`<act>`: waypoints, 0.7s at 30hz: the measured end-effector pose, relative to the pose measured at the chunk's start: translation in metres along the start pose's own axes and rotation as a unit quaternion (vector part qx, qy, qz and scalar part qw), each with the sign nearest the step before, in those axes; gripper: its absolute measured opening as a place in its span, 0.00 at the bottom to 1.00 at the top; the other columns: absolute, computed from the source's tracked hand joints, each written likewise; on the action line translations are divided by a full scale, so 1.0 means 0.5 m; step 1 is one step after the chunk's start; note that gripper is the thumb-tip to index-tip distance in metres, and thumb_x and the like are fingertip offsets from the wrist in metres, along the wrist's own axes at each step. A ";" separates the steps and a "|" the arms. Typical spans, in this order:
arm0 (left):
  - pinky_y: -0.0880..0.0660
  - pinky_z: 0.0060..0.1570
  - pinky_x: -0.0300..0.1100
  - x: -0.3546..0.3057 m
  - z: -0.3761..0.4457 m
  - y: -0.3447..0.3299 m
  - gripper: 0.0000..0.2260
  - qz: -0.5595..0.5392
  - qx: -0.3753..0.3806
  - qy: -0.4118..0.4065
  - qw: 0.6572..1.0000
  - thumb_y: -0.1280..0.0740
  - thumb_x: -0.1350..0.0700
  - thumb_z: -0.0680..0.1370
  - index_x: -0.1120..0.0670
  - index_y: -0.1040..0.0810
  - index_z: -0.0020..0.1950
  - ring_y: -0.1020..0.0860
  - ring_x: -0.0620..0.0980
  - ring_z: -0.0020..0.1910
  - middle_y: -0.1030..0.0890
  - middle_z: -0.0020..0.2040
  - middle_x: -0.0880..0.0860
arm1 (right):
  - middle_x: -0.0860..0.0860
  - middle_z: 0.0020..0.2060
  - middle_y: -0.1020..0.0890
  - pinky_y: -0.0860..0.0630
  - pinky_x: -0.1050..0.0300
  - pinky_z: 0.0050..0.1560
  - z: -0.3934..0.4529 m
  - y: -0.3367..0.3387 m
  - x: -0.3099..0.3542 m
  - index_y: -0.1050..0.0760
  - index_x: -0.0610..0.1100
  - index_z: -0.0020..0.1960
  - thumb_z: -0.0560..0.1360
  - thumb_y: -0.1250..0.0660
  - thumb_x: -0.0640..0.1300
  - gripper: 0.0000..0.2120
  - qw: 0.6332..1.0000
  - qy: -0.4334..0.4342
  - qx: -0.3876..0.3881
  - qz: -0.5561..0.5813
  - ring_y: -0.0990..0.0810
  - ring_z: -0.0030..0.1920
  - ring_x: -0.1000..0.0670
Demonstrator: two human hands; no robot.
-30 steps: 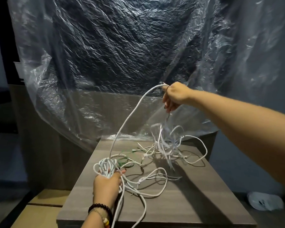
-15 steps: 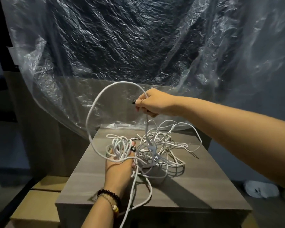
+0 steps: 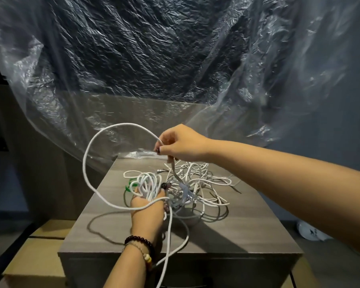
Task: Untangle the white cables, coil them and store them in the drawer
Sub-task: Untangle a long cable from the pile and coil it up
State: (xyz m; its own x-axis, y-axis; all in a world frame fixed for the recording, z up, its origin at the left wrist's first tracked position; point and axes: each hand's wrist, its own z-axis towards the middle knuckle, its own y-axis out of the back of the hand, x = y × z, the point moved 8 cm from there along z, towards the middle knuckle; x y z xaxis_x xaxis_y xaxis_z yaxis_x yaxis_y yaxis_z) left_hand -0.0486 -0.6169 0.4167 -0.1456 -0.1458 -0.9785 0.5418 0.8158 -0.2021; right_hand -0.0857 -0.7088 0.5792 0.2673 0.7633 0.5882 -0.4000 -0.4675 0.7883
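Left hand (image 3: 148, 206), palm up above the cabinet (image 3: 247, 231), closed around a coil (image 3: 149, 185) of thin white cable: several round loops stacked loosely, standing roughly upright out of the fist. Right hand (image 3: 181, 145) raised above the cabinet's far edge, fingers pinched on the same cable. Between the hands the cable forms one large open arc (image 3: 87, 163), bulging left, smooth and matte. A slack strand (image 3: 167, 235) hangs from the left fist over the near edge. Tangle (image 3: 197, 183) of thinner white cables lies on the top just right of the left hand, loops pointing every way, no clear long axis. Green tie (image 3: 131, 185) touching the coil's left side. Cabinet top: grey wood-grain laminate, flat. Crinkled clear plastic sheet (image 3: 175, 59) hangs behind. Beaded bracelets (image 3: 141, 244) on left wrist.
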 end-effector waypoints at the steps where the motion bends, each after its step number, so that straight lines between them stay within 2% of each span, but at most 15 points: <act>1: 0.28 0.31 0.42 0.000 0.002 0.006 0.06 -0.012 -0.016 -0.007 1.000 0.30 0.58 0.75 0.59 0.22 0.41 0.27 0.50 0.26 0.23 0.28 0.52 | 0.51 0.34 0.19 0.25 0.65 0.34 -0.002 0.005 -0.012 0.18 0.42 0.46 0.74 0.33 0.36 0.06 0.999 0.000 -0.008 -0.049 0.19 0.33 0.54; 3: 0.30 0.33 0.45 0.002 0.005 0.003 0.07 -0.025 -0.011 -0.006 1.000 0.29 0.56 0.75 0.58 0.21 0.39 0.29 0.52 0.26 0.25 0.26 0.51 | 0.55 0.32 0.20 0.26 0.66 0.36 -0.008 0.011 -0.040 0.17 0.44 0.46 0.73 0.32 0.37 0.07 0.994 -0.012 -0.017 -0.109 0.20 0.33 0.57; 6: 0.33 0.27 0.40 0.002 0.007 -0.013 0.05 -0.076 0.019 -0.009 0.997 0.32 0.61 0.77 0.55 0.18 0.43 0.33 0.47 0.25 0.29 0.24 0.48 | 0.55 0.29 0.20 0.29 0.68 0.32 -0.022 0.010 -0.069 0.17 0.45 0.44 0.73 0.33 0.37 0.07 0.991 -0.024 -0.016 -0.131 0.24 0.27 0.62; 8: 0.34 0.23 0.37 0.001 0.007 -0.017 0.04 -0.075 0.021 -0.009 0.997 0.33 0.63 0.77 0.58 0.18 0.47 0.33 0.44 0.22 0.30 0.23 0.47 | 0.53 0.31 0.18 0.26 0.66 0.34 -0.033 0.006 -0.072 0.16 0.45 0.43 0.73 0.31 0.38 0.06 0.992 -0.015 -0.015 -0.124 0.23 0.29 0.61; 10: 0.33 0.21 0.36 0.002 0.009 -0.017 0.03 -0.058 0.017 -0.016 0.998 0.33 0.63 0.77 0.61 0.21 0.45 0.32 0.44 0.21 0.28 0.24 0.48 | 0.52 0.32 0.16 0.23 0.63 0.39 -0.044 0.003 -0.072 0.16 0.44 0.44 0.72 0.29 0.38 0.04 0.995 -0.007 -0.018 -0.097 0.21 0.31 0.60; 12: 0.31 0.22 0.37 -0.001 0.008 -0.020 0.04 -0.046 0.025 -0.029 0.998 0.32 0.64 0.76 0.59 0.22 0.42 0.29 0.45 0.22 0.26 0.25 0.49 | 0.51 0.32 0.16 0.22 0.62 0.40 -0.053 0.002 -0.073 0.15 0.42 0.43 0.71 0.28 0.38 0.03 0.996 -0.004 -0.029 -0.080 0.19 0.33 0.59; 16: 0.26 0.27 0.41 -0.022 0.002 -0.021 0.07 -0.023 0.028 -0.085 0.996 0.30 0.66 0.74 0.55 0.24 0.42 0.24 0.50 0.28 0.22 0.30 0.50 | 0.49 0.33 0.15 0.19 0.60 0.43 -0.066 -0.006 -0.074 0.16 0.40 0.42 0.70 0.27 0.38 0.02 0.998 -0.001 -0.030 -0.053 0.16 0.35 0.55; 17: 0.25 0.29 0.40 -0.028 -0.001 -0.020 0.08 -0.012 0.027 -0.098 0.995 0.30 0.67 0.74 0.54 0.23 0.43 0.22 0.49 0.29 0.20 0.32 0.50 | 0.49 0.33 0.15 0.19 0.60 0.43 -0.068 -0.009 -0.074 0.16 0.40 0.42 0.70 0.26 0.37 0.02 0.999 -0.001 -0.030 -0.046 0.16 0.35 0.55; 20: 0.26 0.29 0.31 -0.030 0.004 -0.017 0.08 0.011 0.024 -0.109 0.994 0.28 0.66 0.72 0.56 0.22 0.47 0.20 0.39 0.30 0.18 0.37 0.50 | 0.48 0.34 0.15 0.19 0.60 0.44 -0.070 -0.014 -0.076 0.16 0.39 0.43 0.70 0.26 0.36 0.02 0.999 -0.007 -0.034 -0.019 0.15 0.37 0.53; 21: 0.26 0.29 0.31 -0.029 0.006 -0.015 0.08 0.026 0.021 -0.106 0.994 0.27 0.65 0.71 0.57 0.22 0.47 0.20 0.40 0.32 0.18 0.37 0.51 | 0.47 0.35 0.14 0.19 0.61 0.44 -0.072 -0.016 -0.076 0.16 0.39 0.43 0.70 0.27 0.36 0.02 0.999 -0.007 -0.032 -0.012 0.15 0.37 0.52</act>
State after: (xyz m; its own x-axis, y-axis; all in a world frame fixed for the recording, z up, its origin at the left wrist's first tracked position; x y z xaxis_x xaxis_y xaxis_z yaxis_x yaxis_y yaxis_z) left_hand -0.0480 -0.6226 0.4325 0.0582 -0.2227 -0.9731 0.5791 0.8016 -0.1488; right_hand -0.1242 -0.7180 0.5439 0.2897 0.7673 0.5722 -0.4492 -0.4189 0.7891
